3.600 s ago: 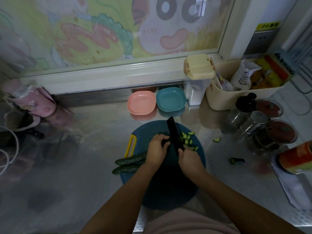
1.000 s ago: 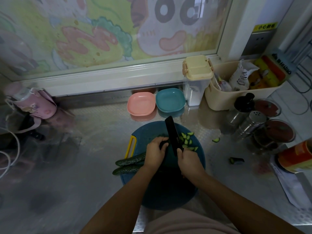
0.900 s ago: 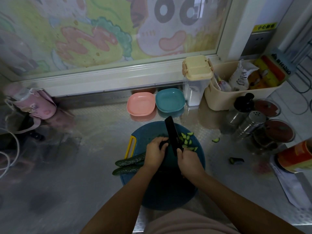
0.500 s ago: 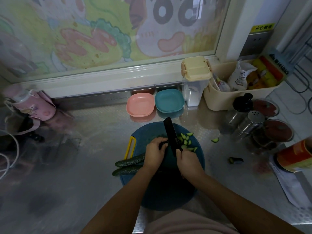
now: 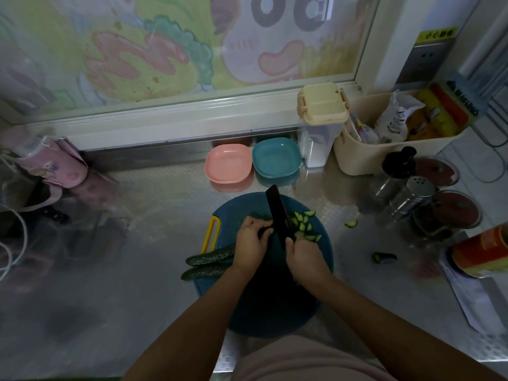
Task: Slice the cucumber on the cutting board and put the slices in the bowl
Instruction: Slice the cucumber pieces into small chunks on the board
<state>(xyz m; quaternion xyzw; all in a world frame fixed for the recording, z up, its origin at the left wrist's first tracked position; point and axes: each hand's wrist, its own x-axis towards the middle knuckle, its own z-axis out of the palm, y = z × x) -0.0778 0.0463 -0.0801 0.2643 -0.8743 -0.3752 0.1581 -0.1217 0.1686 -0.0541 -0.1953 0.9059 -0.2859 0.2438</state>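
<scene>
Two long dark cucumber halves [image 5: 209,262] lie side by side across the left of the round blue cutting board [image 5: 275,306]. My left hand [image 5: 251,244] holds them down with curled fingers near the cut end. My right hand [image 5: 305,257] grips the handle of a black knife [image 5: 277,213], whose blade stands right beside my left fingertips. Several half-moon cucumber slices [image 5: 303,224] lie on the board to the right of the blade. A pink bowl [image 5: 228,163] and a blue bowl [image 5: 277,157] stand behind the board, both with nothing in them.
One stray slice [image 5: 351,223] and a dark cucumber end [image 5: 384,257] lie on the steel counter right of the board. Jars and shakers [image 5: 417,193] crowd the right side, behind them a beige basket [image 5: 384,152] and a lidded container [image 5: 321,122]. A pink pouch [image 5: 52,163] sits far left.
The knife stays beside my left fingers with only small up-and-down chopping movement. My left hand has crept slightly left along the cucumber, and the slice pile has grown a little.
</scene>
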